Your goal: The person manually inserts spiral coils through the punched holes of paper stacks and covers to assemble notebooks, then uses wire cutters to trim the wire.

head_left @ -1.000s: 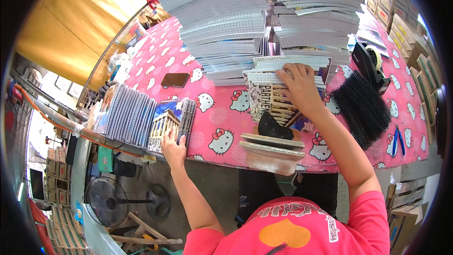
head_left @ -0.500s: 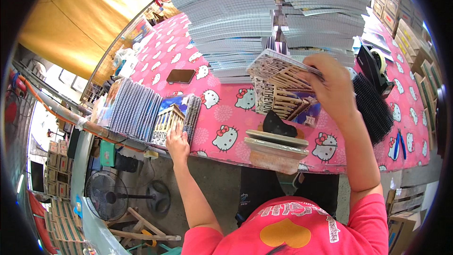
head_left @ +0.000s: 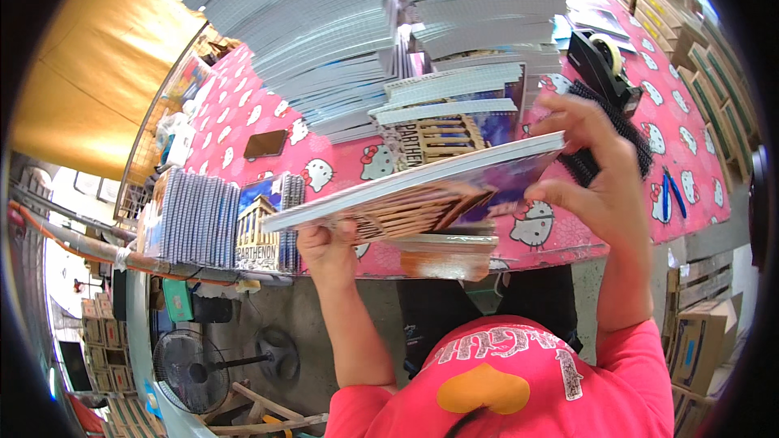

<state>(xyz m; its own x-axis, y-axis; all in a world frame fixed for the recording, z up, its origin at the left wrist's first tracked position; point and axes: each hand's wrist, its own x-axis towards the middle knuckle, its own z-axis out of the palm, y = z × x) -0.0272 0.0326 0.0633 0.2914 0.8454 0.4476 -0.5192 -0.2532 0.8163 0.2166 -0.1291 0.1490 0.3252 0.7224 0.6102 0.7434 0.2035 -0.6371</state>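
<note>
A notebook [head_left: 438, 199] with a columned temple on its cover is held tilted above the near part of the table. My left hand [head_left: 329, 258] grips its lower left end, thumb and fingers closed around the edge. Around its right end my right hand [head_left: 604, 164] is spread, thumb near the cover and fingers apart. Behind it lies a small pile of matching notebooks [head_left: 442, 134]. Under the held notebook, a block [head_left: 446, 259] at the table's front edge is partly hidden. Left of my left hand stands a row of wire-bound notebooks [head_left: 199, 215].
Tall paper stacks [head_left: 324, 32] fill the back of the pink table [head_left: 552, 251]. To the right are black wire coils [head_left: 637, 142], a tape dispenser [head_left: 604, 65] and blue-handled pliers [head_left: 673, 195]. A phone [head_left: 266, 144] lies at left; a fan [head_left: 191, 369] stands below.
My right hand has brought a notebook toward me from the pile, and its fingers have spread. My left hand has left the notebook row and taken hold of the notebook's left end.
</note>
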